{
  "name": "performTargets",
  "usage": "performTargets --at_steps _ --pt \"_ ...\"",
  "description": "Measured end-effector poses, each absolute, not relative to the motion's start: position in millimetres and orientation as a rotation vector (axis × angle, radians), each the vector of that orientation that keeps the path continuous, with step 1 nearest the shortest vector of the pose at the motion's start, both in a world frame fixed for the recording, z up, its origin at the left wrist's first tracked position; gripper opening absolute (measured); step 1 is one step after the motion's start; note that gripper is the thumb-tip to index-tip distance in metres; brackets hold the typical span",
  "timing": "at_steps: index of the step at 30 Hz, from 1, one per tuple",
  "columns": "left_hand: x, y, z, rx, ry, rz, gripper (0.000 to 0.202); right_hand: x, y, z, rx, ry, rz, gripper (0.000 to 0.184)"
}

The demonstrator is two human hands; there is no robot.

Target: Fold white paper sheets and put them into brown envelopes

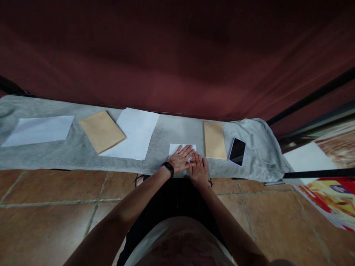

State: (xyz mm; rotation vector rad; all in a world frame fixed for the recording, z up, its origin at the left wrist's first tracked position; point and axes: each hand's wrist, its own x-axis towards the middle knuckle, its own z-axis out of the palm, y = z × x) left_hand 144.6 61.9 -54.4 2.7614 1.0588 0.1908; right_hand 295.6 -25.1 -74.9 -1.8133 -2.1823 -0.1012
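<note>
A small white sheet of paper (174,147), perhaps folded, lies on the grey cloth in front of me. My left hand (181,159), with a black band on its wrist, rests flat on the paper, fingers stretched toward the right. Close beside it, my right hand (199,170) lies flat at the paper's right edge, its fingers pointing away from me. The two hands touch or overlap slightly. They partly cover the paper, so its near edge is hidden. Just right of my right hand is a brown envelope (215,140).
The grey cloth (180,127) covers a long, narrow surface. Left on it are a stack of white paper (138,133), more brown envelopes (102,131) overlapping it, and a white sheet (41,129). A phone (237,152) lies at right. A dark red curtain (166,74) hangs behind.
</note>
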Motion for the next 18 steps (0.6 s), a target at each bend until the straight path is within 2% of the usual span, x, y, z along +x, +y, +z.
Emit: performTargets --at_steps 18 --pt "151.3 73.1 -53.9 2.689 1.242 0.207 0.069 293.1 -23.5 -66.6 -1.83 -2.14 -0.061 0.051"
